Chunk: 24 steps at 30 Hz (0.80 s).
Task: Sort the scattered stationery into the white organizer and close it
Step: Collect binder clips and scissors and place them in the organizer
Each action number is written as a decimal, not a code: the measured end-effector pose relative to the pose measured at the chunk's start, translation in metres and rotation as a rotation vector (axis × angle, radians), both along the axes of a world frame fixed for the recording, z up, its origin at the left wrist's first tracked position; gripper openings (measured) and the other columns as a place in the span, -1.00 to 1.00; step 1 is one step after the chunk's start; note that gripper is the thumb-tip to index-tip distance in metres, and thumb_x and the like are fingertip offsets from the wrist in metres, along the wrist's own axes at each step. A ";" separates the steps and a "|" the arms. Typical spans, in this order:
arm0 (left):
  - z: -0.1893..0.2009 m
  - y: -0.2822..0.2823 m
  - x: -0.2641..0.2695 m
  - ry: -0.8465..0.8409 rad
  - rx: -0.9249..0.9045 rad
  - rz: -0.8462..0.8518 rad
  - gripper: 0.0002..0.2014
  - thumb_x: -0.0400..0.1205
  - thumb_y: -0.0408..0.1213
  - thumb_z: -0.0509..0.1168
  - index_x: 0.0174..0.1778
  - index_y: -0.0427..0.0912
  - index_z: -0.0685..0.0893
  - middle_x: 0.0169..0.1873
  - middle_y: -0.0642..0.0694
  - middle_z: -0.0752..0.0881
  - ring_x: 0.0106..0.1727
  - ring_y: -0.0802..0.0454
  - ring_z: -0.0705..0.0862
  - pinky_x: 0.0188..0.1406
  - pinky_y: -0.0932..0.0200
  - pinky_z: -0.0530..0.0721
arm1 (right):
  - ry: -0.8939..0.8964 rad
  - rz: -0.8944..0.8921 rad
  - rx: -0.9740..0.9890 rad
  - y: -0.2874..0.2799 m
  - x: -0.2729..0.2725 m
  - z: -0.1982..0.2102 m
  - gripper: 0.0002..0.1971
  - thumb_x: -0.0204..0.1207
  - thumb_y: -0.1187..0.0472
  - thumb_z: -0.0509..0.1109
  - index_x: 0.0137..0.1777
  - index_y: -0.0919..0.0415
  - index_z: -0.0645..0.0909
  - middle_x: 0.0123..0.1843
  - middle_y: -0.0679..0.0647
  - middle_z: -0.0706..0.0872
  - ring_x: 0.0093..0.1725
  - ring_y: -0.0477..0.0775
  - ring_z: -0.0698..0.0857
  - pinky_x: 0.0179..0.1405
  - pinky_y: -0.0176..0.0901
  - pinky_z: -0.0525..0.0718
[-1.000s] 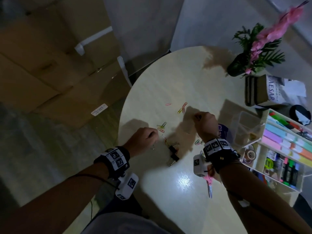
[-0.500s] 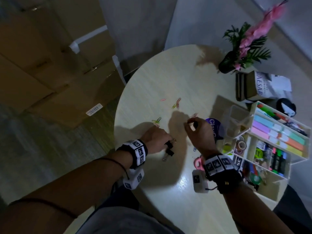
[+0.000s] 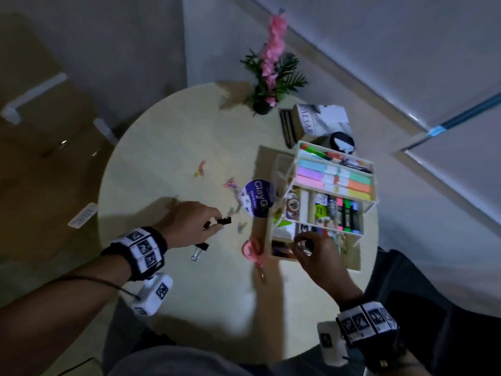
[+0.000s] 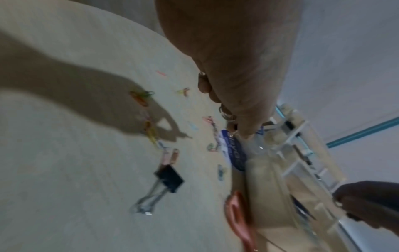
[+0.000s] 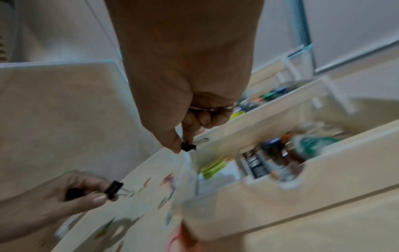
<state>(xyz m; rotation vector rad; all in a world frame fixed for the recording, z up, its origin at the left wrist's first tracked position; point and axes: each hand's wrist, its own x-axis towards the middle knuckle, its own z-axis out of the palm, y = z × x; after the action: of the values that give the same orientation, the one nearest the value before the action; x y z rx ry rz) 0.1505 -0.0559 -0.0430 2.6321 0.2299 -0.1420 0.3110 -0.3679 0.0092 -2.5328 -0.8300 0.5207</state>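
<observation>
Pinching a small black binder clip (image 5: 188,146) between thumb and curled forefinger, the right hand (image 3: 318,256) hovers over the near left corner of the white organizer (image 3: 273,226), just above its lowest tray. The organizer stands open on the right side of the round table (image 3: 162,147), its tiers stepped back toward the far side: pastel markers (image 3: 334,180) lie in the top tier, with tape rolls (image 3: 294,204) and upright pens (image 3: 347,215) in the tier below. The left hand (image 3: 189,226) is held over the table to the left of the organizer, its thumb and fingers curled around a second black binder clip (image 3: 224,220), whose wire handles point toward the organizer. A third binder clip (image 4: 168,179) lies flat on the table just near of the left hand. Coloured paper clips (image 3: 200,169) are scattered across the middle of the table, well apart from the organizer. A round blue-labelled tub (image 3: 256,198) rests just beside the organizer's left wall, and pink-handled scissors (image 3: 252,249) lie at its near left corner. A potted plant with pink flowers (image 3: 271,77) and a book (image 3: 317,122) stand at the far edge.
</observation>
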 end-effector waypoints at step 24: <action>0.020 -0.270 0.181 0.263 -0.107 -0.132 -0.76 0.68 0.04 0.39 -0.13 -0.05 0.74 -0.23 -0.05 0.75 -0.23 -0.04 0.67 -0.40 0.15 0.48 | 0.155 0.259 -0.417 -0.121 0.107 -0.047 -0.71 0.73 0.10 0.29 0.37 0.11 0.69 0.27 0.22 0.78 0.27 0.30 0.76 0.15 0.03 0.72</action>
<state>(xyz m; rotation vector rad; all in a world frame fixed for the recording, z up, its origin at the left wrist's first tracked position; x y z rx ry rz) 0.3319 -0.3262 -0.0228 2.5162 0.1316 -0.5316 0.4177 -0.4891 -0.0373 -2.7142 -1.0920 1.0573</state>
